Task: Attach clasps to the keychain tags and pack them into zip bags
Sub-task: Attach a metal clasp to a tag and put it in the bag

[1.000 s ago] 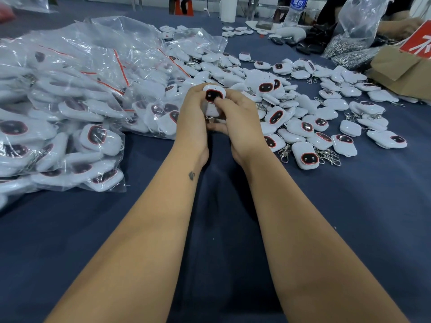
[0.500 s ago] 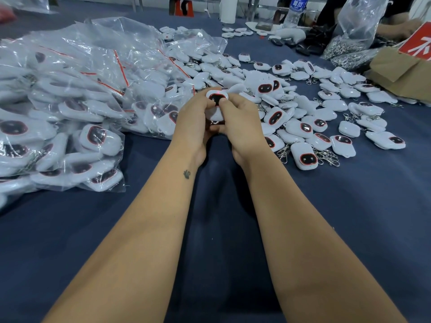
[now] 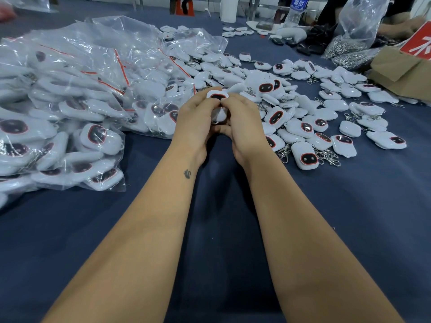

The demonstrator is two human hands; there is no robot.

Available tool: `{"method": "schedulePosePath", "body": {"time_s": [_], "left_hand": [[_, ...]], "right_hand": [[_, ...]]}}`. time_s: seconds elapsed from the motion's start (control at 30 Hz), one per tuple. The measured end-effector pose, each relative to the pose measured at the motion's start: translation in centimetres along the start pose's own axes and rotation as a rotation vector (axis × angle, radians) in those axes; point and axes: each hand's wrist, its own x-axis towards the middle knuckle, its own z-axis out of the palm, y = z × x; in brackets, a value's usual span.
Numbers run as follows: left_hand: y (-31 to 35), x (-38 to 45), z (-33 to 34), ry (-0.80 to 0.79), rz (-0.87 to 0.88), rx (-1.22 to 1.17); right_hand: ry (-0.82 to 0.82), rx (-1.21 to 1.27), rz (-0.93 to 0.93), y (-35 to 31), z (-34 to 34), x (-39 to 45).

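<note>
A white keychain tag (image 3: pixel 217 96) with a dark red-rimmed face sits between both hands above the blue table. My left hand (image 3: pixel 195 122) grips it from the left with curled fingers. My right hand (image 3: pixel 242 123) pinches it from the right, thumb near the tag's face. The tag's lower part and any clasp are hidden behind my fingers. Loose white tags (image 3: pixel 303 117), some with metal clasps (image 3: pixel 327 157), lie scattered right of my hands. Clear zip bags (image 3: pixel 70 108) filled with tags are heaped on the left.
The blue table cloth (image 3: pixel 221 229) stretches bare toward me. At the far right stand a cardboard box (image 3: pixel 401 73), a clear bag of metal clasps (image 3: pixel 349 45) and a water bottle (image 3: pixel 296 10). Another person's arm shows at the top right.
Both hands with the tag have shifted slightly toward me and closed tighter over it, so less of the tag's face shows.
</note>
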Motion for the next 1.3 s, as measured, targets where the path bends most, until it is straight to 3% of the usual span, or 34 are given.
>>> {"method": "schedulePosePath", "body": {"time_s": [0.27, 0.43, 0.5, 0.57, 0.63, 0.73, 0.8, 0.9, 1.03, 1.2, 1.3], "left_hand": [[-0.1, -0.3, 0.2, -0.016, 0.072, 0.191], [-0.4, -1.4, 1.1, -0.082, 0.329, 0.650], [-0.3, -1.9, 1.1, -0.073, 0.505, 0.805], [0.3, -2.0, 0.7, 0.033, 0.730, 0.901], [1.0, -1.9, 0.0, 0.240, 0.854, 1.034], [1.6, -1.1, -1.5, 0.548, 0.668, 1.326], [1.7, -0.7, -2.4, 0.610, 0.473, 1.424], [1.9, -0.6, -2.9, 0.612, 0.377, 1.450], [2.3, -0.4, -3.1, 0.562, 0.437, 1.411], [2.2, -0.3, -2.7, 0.513, 0.530, 1.118], [1.9, -0.2, -2.3, 0.502, 0.511, 0.884]], "right_hand": [[0.077, 0.078, 0.021, -0.6, -0.4, -0.3], [0.196, 0.214, 0.074, -0.7, -0.7, -0.1], [0.185, 0.320, 0.072, -0.8, -0.7, -0.2], [0.202, 0.341, 0.036, -1.1, -0.6, -0.2], [0.218, 0.238, 0.017, -1.2, -0.5, -0.2], [0.164, 0.092, 0.005, -1.2, 0.0, -0.4], [0.119, 0.044, -0.036, -1.0, 0.3, -0.6], [0.087, -0.061, -0.107, -0.8, 0.6, -0.7], [0.067, 0.017, -0.093, -1.1, 0.7, -0.6], [0.055, 0.186, 0.001, -0.9, 1.2, -0.5], [0.038, 0.124, -0.015, -0.4, 1.7, -0.6]]}}
